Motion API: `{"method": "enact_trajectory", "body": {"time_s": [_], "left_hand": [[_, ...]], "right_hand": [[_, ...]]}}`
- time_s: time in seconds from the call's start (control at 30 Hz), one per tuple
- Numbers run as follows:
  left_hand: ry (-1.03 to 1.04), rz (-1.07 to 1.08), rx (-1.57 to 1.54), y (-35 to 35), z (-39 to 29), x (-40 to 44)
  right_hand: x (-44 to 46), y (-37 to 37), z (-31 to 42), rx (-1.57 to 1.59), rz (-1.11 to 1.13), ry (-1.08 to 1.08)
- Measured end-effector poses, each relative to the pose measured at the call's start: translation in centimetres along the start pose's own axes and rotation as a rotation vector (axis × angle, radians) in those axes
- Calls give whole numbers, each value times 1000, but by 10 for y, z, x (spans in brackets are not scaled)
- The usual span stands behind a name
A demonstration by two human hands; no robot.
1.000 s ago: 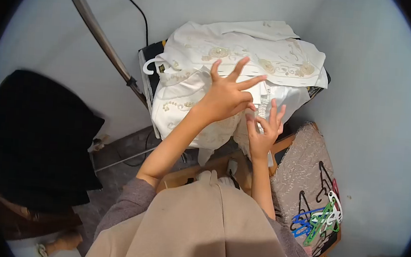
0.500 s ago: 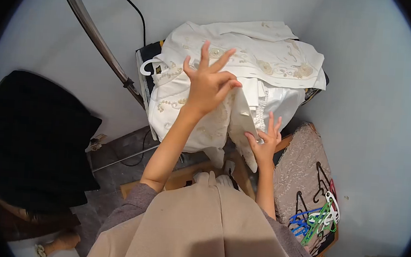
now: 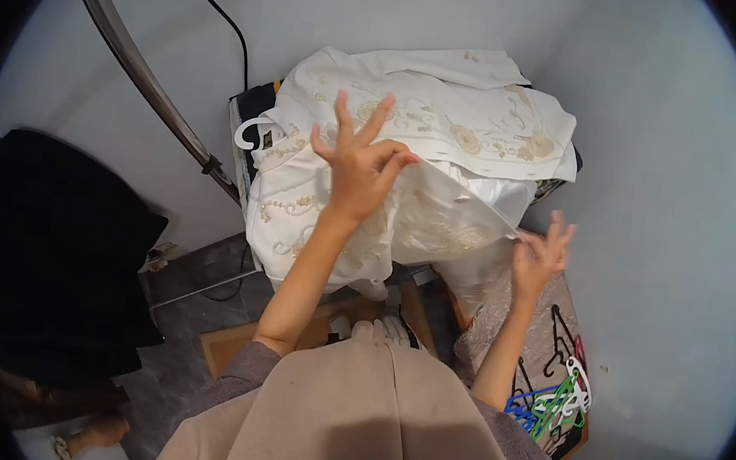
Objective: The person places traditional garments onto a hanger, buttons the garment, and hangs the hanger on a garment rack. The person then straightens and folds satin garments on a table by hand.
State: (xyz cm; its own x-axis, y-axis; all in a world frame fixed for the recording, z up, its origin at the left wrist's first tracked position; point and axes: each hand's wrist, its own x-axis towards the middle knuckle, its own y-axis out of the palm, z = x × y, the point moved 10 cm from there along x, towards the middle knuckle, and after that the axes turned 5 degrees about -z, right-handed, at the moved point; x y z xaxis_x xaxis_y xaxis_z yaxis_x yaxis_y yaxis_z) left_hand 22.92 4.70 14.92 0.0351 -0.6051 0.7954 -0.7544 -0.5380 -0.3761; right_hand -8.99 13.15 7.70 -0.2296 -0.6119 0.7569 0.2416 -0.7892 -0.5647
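Observation:
A white jacket (image 3: 490, 110) with cream and gold embroidery lies spread over a stand, its white hanger hook (image 3: 246, 132) poking out at the left. Above the middle of it, my left hand (image 3: 358, 173) pinches a front edge between thumb and index finger, the other fingers spread. Lower and farther right, my right hand (image 3: 541, 259) pinches the same edge. Between both hands the front panel (image 3: 447, 210) is stretched taut on a slant, its cloth partly see-through. Shiny white lining shows behind that edge.
Several blue, green, white and black hangers (image 3: 557, 409) lie on a beige patterned cloth (image 3: 485, 339) at lower right. A curved metal pole (image 3: 139, 65) and a black garment (image 3: 47, 248) are at left. Another person's hand (image 3: 101, 434) shows at lower left.
My right hand has moved right and slightly up with the jacket edge, pulling the panel from hanging steeply to stretched sideways. My left hand keeps its pinch, shifted slightly left in view.

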Motion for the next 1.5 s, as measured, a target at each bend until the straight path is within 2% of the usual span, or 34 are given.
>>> {"method": "enact_trajectory", "body": {"time_s": [0.07,0.17,0.23,0.27,0.37,0.4,0.47,0.6,0.67,0.7,0.73,0.83,0.87,0.97,1.1,1.2,1.33,1.5], "left_hand": [[71,15,66,18,-15,-1],[91,-8,153,47,-19,5],[78,-55,237,65,-7,14],[47,48,297,80,6,15],[-72,73,319,91,34,8],[-94,157,399,85,38,5],[-199,82,529,50,46,1],[-445,27,808,-11,78,-18],[-584,128,823,-13,95,-37],[-654,172,824,-13,98,-43],[-604,89,830,-15,96,-44],[-715,12,808,-25,94,-50],[-689,-74,819,-33,91,-52],[-723,-139,909,-50,85,-61],[-855,-135,934,-48,94,-68],[-822,-155,979,-46,85,-57],[-825,133,1061,-23,89,-47],[-819,0,967,-14,94,-59]], "right_hand": [[50,-18,-21,-91,-160,68],[114,-4,-29,-172,-252,73],[141,44,-30,-184,-167,31],[144,68,-32,-191,-121,10],[119,170,-70,-248,142,-9],[115,183,-76,-242,208,30],[90,199,-92,-229,355,108],[94,192,-95,-144,317,99],[103,202,-88,-82,306,72],[110,210,-79,-41,310,40],[114,217,-68,-1,311,8],[119,228,-34,111,344,-38],[118,233,-30,152,363,-44],[121,242,-19,232,367,-52],[122,245,4,335,391,-129],[127,252,31,403,474,-170],[140,254,99,685,545,-361],[115,236,228,983,794,-750]]}}
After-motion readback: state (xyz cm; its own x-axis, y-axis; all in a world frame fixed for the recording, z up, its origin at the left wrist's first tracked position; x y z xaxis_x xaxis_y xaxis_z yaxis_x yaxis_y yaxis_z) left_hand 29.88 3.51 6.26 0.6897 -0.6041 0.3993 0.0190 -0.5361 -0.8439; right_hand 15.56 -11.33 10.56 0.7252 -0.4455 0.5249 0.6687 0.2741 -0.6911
